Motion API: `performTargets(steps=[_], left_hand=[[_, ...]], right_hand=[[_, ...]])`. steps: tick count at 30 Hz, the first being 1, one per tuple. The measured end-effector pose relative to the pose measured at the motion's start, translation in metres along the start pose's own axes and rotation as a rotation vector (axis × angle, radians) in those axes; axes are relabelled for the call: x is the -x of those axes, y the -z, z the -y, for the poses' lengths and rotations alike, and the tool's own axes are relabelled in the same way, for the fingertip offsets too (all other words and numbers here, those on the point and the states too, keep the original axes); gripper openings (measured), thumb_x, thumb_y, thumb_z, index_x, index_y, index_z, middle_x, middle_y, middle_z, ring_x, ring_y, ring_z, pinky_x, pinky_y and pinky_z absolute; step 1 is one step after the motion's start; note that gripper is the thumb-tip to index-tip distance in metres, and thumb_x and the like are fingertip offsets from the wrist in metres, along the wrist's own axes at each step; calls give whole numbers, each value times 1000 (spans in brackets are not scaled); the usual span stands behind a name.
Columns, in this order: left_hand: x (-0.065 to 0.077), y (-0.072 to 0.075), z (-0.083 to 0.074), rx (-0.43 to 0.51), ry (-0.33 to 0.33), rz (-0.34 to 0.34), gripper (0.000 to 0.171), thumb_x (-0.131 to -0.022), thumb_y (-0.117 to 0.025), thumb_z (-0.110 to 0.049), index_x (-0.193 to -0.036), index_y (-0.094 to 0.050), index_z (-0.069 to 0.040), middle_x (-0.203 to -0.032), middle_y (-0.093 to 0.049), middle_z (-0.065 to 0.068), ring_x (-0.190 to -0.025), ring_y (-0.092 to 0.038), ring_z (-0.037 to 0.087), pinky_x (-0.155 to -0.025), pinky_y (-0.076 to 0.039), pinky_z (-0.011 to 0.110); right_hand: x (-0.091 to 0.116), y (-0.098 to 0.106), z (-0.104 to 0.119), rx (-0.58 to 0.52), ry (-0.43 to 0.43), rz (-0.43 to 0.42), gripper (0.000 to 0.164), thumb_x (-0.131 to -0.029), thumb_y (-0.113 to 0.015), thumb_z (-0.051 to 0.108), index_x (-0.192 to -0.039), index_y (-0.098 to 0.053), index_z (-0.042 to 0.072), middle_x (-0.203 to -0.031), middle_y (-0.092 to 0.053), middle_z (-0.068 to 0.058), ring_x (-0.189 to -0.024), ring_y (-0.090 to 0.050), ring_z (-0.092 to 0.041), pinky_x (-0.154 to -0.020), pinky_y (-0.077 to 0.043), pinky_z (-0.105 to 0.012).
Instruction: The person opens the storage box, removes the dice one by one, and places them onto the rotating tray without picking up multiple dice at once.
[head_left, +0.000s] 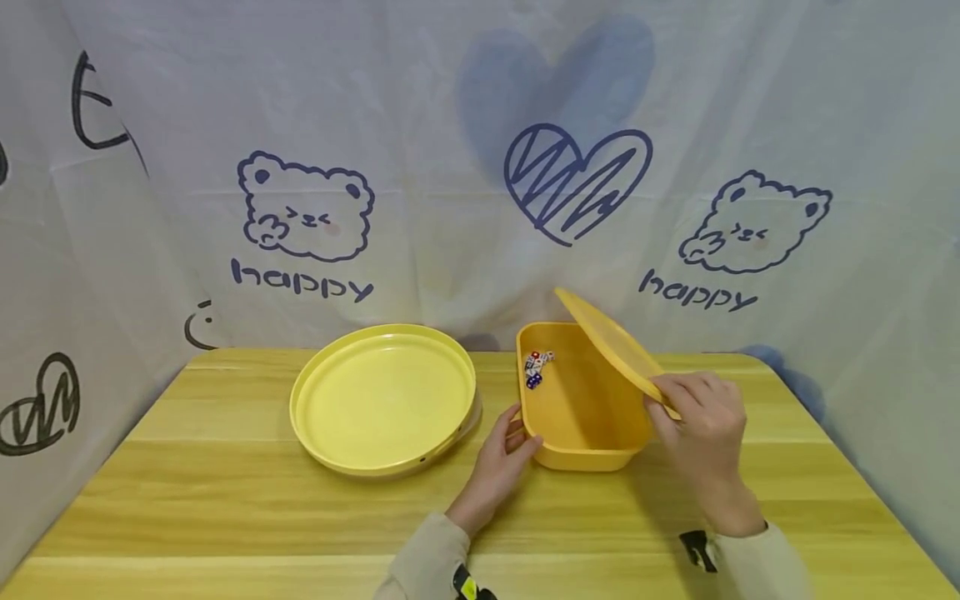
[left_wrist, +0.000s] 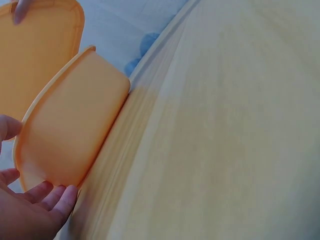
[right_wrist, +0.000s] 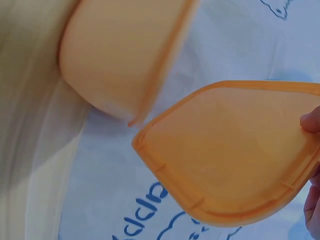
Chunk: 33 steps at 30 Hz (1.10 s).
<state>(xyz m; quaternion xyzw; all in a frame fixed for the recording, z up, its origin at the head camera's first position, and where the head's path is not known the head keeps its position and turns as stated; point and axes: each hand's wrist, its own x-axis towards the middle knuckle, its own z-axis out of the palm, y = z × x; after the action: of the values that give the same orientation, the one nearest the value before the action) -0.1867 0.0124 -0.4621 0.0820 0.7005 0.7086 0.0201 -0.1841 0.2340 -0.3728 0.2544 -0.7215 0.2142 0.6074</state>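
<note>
An orange-yellow plastic box [head_left: 588, 460] sits on the table with several small dice [head_left: 536, 367] inside, near its left wall. My left hand [head_left: 497, 462] holds the box by its front left corner, thumb near the rim and fingers along the side; the left wrist view shows the fingertips against the box wall [left_wrist: 75, 115]. Over the box's right part, a matching lid [head_left: 611, 337] slants upward to the left. My right hand [head_left: 701, 425] pinches this lid at its lower right end, thumb on the underside in the right wrist view, where the lid [right_wrist: 225, 155] shows a ridged rim.
A round, shallow yellow tray [head_left: 382, 400] lies on the wood-grain table [head_left: 247, 517] left of the box. Behind the table hangs a pale cloth [head_left: 427, 208] with bear and heart drawings, close to the table's back edge.
</note>
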Motion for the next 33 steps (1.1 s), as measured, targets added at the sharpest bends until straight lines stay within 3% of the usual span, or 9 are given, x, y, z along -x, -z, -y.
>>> performTargets(steps=[3,11,16,19,22,27,33], left_hand=[[1,2,1,3,-1,0,61,-95,-62,-13,-147,-33,2,-136,-46,28,-121,-49,40,-98,-42,48],[0,1,-2,2,19,6,61,-95,-61,-12,-147,-32,3,-136,-46,29,-121,-49,40,-97,-43,47],[0,2,-5,6,29,9,61,-95,-61,-12,-147,-32,3,-136,-45,29,-121,-48,40,-97,-43,47],[0,2,-6,-5,36,7,61,-95,-61,-12,-147,-33,2,-136,-46,28,-120,-49,40,-97,-43,47],[0,2,-4,-7,41,8,60,-95,-61,-12,-147,-33,2,-136,-46,28,-121,-49,39,-98,-43,47],[0,1,-3,-6,53,11,59,-95,-61,-12,-147,-34,0,-136,-46,26,-121,-48,38,-99,-42,47],[0,1,-3,-12,47,11,60,-95,-60,-12,-147,-34,0,-136,-46,26,-120,-49,37,-97,-43,46]], right_hand=[[-1,6,-5,-19,-61,-23,31,-86,-66,22,-75,-70,-6,-68,-65,-17,-61,-54,-37,-61,-32,-43],[-3,26,-24,26,-211,13,48,-91,-65,36,-78,-71,-10,-70,-65,-21,-66,-53,-36,-75,-31,-16],[0,32,-35,9,-275,25,16,-78,-75,5,-81,-72,-11,-73,-66,-23,-68,-50,-19,-71,-31,-12],[3,35,-41,36,-347,44,15,-68,-79,-10,-81,-72,-10,-73,-66,-22,-70,-45,-3,-67,-31,-10],[8,39,-46,77,-481,64,15,-69,-81,-8,-81,-73,-9,-68,-64,-13,-68,-41,4,-62,-29,-10],[12,50,-49,112,-822,104,20,-76,-82,7,-87,-73,-8,-62,-50,17,-60,-40,0,-51,-30,-10],[14,64,-47,128,-1162,231,34,-83,-78,24,-95,-72,-8,-57,-52,23,-54,-48,-1,-47,-38,-13]])
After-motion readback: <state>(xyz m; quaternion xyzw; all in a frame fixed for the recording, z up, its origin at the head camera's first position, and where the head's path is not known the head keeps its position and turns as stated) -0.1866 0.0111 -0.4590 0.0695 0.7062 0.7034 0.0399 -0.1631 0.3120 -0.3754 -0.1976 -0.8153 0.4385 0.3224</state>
